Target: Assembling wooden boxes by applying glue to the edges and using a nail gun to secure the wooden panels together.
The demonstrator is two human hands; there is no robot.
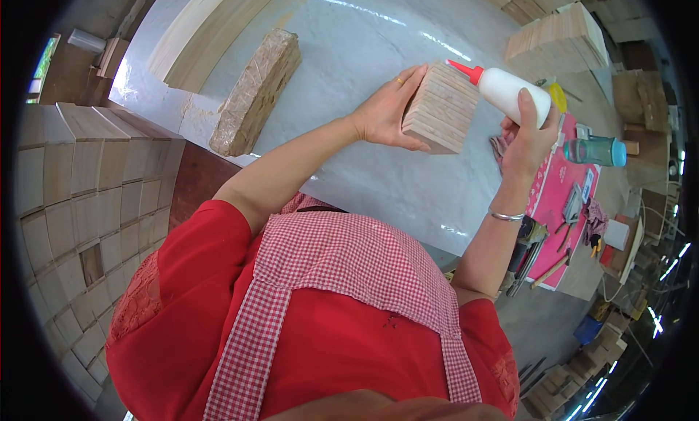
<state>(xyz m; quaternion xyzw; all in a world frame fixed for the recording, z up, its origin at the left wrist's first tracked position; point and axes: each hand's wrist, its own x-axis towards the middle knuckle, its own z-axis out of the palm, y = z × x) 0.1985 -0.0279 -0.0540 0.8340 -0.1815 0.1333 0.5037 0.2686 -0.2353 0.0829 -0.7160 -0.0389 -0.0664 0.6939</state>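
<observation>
Pinching the stack (444,108) in the left hand (393,114); right hand (531,136), right of the stack, curls round the bottle (512,95), tip (466,70) toward the left hand. Likely gluing; next move calls for a steady squeeze.

Your left hand (389,114) covers much of the wooden block's (444,108) left side, and the white bottle (510,95) partly hides your right hand's (531,141) fingers; whether its red nozzle (466,70) touches the block is too fine to tell. The top edge cuts off the pale boards (207,32), while your apron (349,239) hides some of the table's (349,170) near edge.
</observation>
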